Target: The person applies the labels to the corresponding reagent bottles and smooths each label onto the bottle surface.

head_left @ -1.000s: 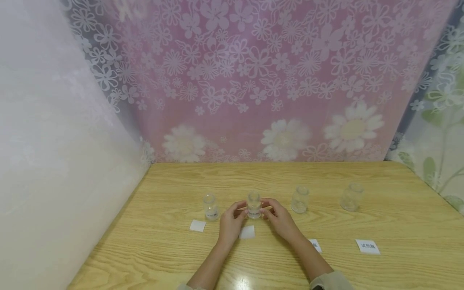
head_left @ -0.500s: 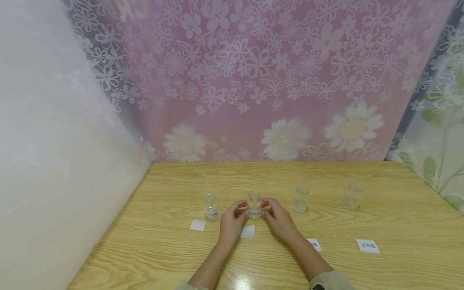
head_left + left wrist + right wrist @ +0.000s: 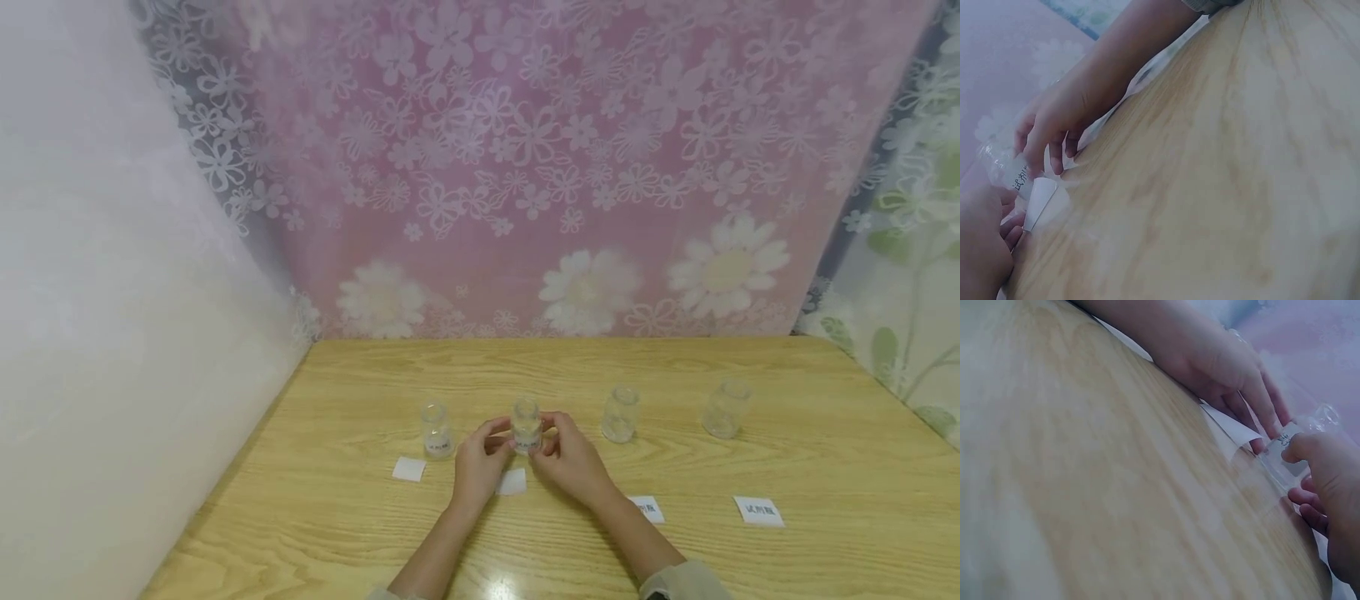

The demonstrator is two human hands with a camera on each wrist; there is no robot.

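Left hand point(image 3: 477, 467) and right hand point(image 3: 574, 464) grip a jar point(image 3: 527, 425). Other jars point(image 3: 621, 415) flank it at nine and three o'clock; the right forearm point(image 3: 636, 529) partly hides a card point(image 3: 650, 508) at four.

Pale greyish sleeves point(image 3: 692, 582); dark item point(image 3: 658, 596) at right cuff point(image 3: 666, 574).

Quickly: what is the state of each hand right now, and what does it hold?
Left hand: holding the second glass bottle from the left.
Right hand: holding the same bottle, thumb on its label.
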